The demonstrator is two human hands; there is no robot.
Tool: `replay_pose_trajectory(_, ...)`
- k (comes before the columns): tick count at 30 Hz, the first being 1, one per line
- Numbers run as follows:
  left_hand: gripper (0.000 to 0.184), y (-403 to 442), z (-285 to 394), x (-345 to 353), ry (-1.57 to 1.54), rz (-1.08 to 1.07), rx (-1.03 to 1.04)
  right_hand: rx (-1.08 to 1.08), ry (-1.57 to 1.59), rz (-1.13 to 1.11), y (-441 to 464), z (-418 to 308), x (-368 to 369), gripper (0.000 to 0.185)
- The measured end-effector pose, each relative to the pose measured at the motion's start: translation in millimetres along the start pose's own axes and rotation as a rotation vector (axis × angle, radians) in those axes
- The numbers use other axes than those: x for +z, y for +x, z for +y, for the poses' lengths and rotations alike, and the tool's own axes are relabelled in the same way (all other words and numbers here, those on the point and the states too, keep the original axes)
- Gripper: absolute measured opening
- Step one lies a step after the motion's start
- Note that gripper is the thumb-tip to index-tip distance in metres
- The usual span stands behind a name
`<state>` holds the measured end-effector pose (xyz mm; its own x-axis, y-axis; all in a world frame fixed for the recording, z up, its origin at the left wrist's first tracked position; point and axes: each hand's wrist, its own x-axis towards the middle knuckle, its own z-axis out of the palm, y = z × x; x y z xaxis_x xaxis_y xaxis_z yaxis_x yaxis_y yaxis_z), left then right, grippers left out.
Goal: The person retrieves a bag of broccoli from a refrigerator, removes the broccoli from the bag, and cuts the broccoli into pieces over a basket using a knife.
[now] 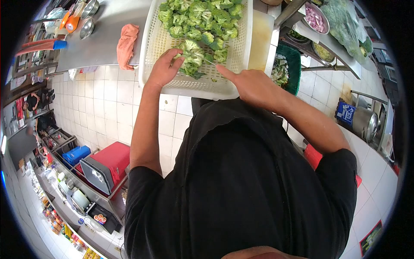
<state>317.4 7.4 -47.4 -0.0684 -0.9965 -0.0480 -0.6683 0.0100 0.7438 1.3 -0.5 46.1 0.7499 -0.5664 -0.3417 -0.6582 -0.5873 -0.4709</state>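
Note:
A white perforated basket [147, 52] stands in front of me, with many cut broccoli florets [202, 19] heaped in its far part. My left hand [166, 67] is closed on the left side of a larger broccoli head [189, 56] at the near part of the basket. My right hand [254, 86] grips a knife [210, 62], its index finger stretched along the top. Only a short piece of the thin blade shows, pointing left towards the broccoli head. The knife's handle is hidden in my fist.
Left of the basket is a steel table [103, 43] with an orange cloth [127, 45] and metal bowls [87, 28]. On the right stand a green bin [295, 67] of vegetable scraps, a cutting board [261, 39] and a bowl of chopped purple onion [315, 19]. Another person is far left.

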Motion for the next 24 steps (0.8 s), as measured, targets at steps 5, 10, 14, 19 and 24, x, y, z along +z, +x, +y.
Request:
replay_pose_trajectory(5,0.027,5,-3,-1,-0.021,-0.026,-0.064,0.024,0.135,-0.002,10,11,-2,0.074)
replay_pose_trajectory(10,0.027,1,-16,1,-0.068,0.043,-0.145,0.282,0.53,0.023,-9,19,-37,0.067)
replay_pose_trajectory(14,0.028,8,-34,7,-0.267,0.194,-0.243,0.211,0.492,0.14,-34,28,-32,0.064)
replay_pose_trajectory(19,0.038,16,-26,13,-0.342,0.345,-0.417,0.136,0.518,-0.03,-58,13,-36,0.065)
replay_pose_trajectory(24,0.044,22,-1,14,-0.47,0.334,-0.454,0.058,0.447,-0.06,-45,11,-18,0.068)
